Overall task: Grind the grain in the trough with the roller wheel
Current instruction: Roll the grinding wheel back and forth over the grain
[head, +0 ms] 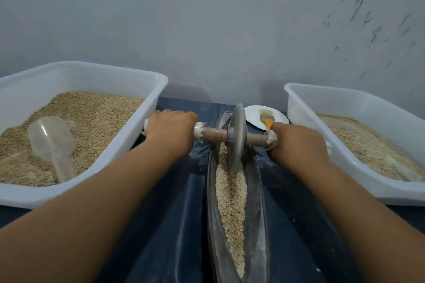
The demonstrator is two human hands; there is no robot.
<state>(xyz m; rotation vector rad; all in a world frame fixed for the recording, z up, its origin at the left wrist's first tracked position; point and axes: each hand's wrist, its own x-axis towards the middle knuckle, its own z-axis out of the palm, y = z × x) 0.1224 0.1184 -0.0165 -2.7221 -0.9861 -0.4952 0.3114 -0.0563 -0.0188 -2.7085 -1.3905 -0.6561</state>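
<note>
Head view: one roller wheel (236, 138) stands upright in the far part of one long trough (236, 202), at 12 o'clock from the person, its rim down in the grain (231, 200). The left hand (171, 132) has its grip wrapped round the axle's left end, and the right hand (296, 142) grips the right end. Two white tubs of grain flank the trough: left tub (147, 108) at 10 o'clock holding one clear scoop (51, 135), right tub (299, 108) at 2 o'clock. One plate (253, 117) behind the wheel carries one brush (266, 118).

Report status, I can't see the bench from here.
Both hands, left and right, grip the axle. Wheel stands in the trough, on grain, far end. Nothing in the way.
</note>
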